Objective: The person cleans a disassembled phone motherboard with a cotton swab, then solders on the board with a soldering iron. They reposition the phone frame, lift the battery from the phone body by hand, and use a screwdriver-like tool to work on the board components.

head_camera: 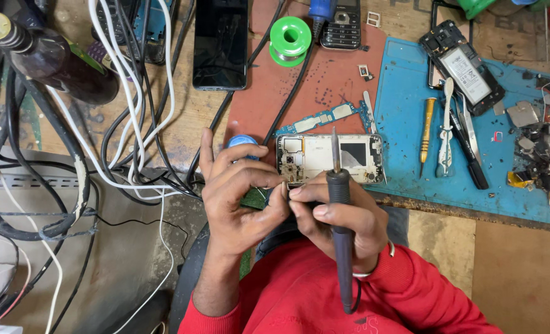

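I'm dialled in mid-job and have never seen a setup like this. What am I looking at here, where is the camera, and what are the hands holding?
There is one picture, taken from a camera on the person's head, looking down at their own two bare hands over a cluttered repair bench.

The right hand holds a dark soldering iron, tip pointing away from the body. The left hand meets it fingertip to fingertip; they seem to pinch something tiny that I cannot make out.

Just beyond the fingers lies an opened phone body, insides up, with a bare circuit board behind it. Further back: a green solder spool, a black smartphone and a keypad phone. On the blue mat to the right lie a yellow-handled screwdriver, tweezers and another opened phone. Cables and a dark bottle fill the left.
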Tool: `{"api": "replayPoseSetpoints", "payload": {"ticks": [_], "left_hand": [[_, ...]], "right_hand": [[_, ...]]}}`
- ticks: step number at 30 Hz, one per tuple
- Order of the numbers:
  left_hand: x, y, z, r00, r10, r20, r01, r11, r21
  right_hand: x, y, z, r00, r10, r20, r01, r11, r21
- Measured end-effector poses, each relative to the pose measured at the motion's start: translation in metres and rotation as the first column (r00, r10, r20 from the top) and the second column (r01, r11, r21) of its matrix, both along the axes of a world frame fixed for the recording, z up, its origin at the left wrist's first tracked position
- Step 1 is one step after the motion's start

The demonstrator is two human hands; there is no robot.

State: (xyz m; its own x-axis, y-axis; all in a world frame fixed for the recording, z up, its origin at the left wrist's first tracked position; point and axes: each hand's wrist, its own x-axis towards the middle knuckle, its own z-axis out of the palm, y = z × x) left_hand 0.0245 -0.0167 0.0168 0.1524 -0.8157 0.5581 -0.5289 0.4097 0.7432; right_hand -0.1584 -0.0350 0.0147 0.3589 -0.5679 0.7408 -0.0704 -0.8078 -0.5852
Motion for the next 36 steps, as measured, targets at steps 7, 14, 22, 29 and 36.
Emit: {"api": "replayPoseSetpoints", "payload": {"ticks": [7, 14, 22, 29, 36], "left_hand": [[-0.003, 0.006, 0.000, 0.997, -0.073, -0.030, 0.072, 0.997, -0.015], [-0.001, 0.001, -0.005, 0.997, -0.057, -0.047, 0.057, 0.998, 0.002], [0.001, 0.004, -0.006, 0.992, -0.097, -0.086, 0.097, 0.995, -0.006], [0.002, 0.002, -0.005, 0.993, -0.074, -0.090, 0.076, 0.997, 0.016], [0.004, 0.001, -0.003, 0.984, -0.167, -0.062, 0.168, 0.986, 0.007]], "right_hand": [[0.010, -0.010, 0.010, 0.983, -0.181, 0.036, 0.167, 0.954, 0.248], [-0.003, -0.002, 0.030, 0.986, 0.168, -0.021, -0.168, 0.986, -0.011], [-0.004, -0.002, 0.002, 0.995, -0.101, 0.002, 0.100, 0.985, 0.139], [-0.006, -0.005, 0.027, 0.982, 0.189, -0.027, -0.191, 0.979, -0.079], [-0.002, -0.007, 0.007, 0.997, -0.055, -0.061, 0.053, 0.998, -0.034]]}}
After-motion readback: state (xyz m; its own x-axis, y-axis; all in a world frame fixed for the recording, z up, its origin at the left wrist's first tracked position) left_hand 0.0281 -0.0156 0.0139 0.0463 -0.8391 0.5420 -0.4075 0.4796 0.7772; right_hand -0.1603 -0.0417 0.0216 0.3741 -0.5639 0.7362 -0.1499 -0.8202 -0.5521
